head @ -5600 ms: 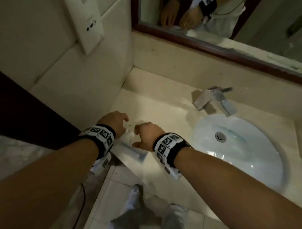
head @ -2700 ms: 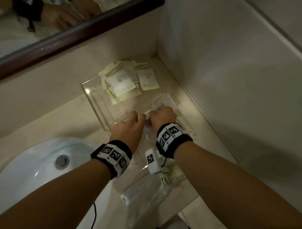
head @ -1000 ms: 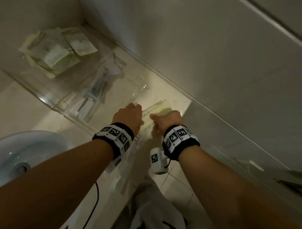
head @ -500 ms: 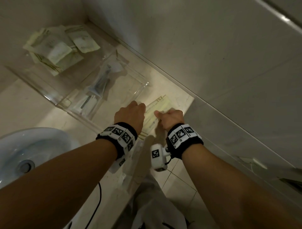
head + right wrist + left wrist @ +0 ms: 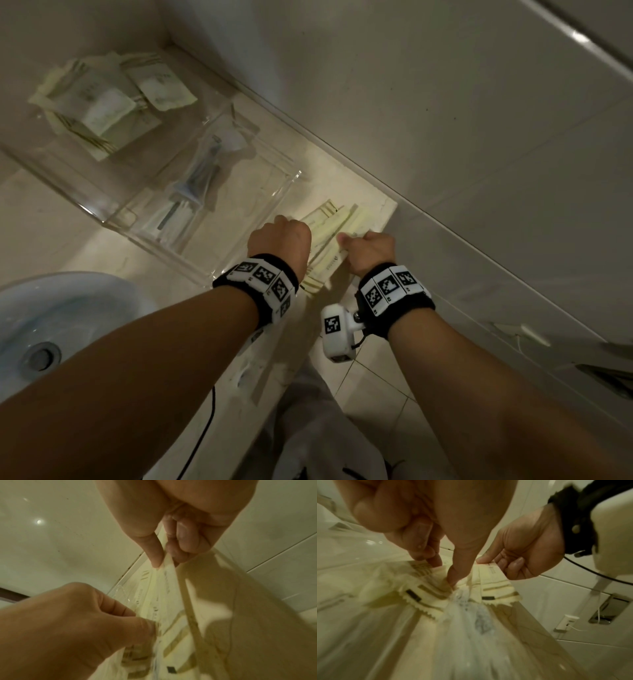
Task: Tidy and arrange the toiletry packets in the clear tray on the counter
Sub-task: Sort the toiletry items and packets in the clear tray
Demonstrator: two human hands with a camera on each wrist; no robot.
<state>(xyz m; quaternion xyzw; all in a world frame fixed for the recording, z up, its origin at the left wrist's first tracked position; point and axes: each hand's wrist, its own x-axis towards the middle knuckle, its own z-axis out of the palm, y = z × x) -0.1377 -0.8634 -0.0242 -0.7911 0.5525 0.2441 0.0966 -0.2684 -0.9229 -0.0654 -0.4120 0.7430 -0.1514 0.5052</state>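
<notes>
A small stack of pale yellow toiletry packets with olive stripes lies on the counter, between the clear tray and the tiled wall. My left hand pinches the stack's left side between thumb and curled fingers. My right hand pinches the edge of one packet between thumb and fingers. Inside the tray, a loose heap of similar packets fills the far end. Clear-wrapped toothbrush packets lie in the near end.
The white sink basin is at lower left. The counter ends at a corner just right of my hands, against the tiled wall. A clear plastic wrapper lies in front of the packets. Floor tiles show below.
My hands left the sink's other side, set a clear-wrapped packet in the tray, then came to the yellow packets beside it. Over the last second they stay there, fingers closing on the packets.
</notes>
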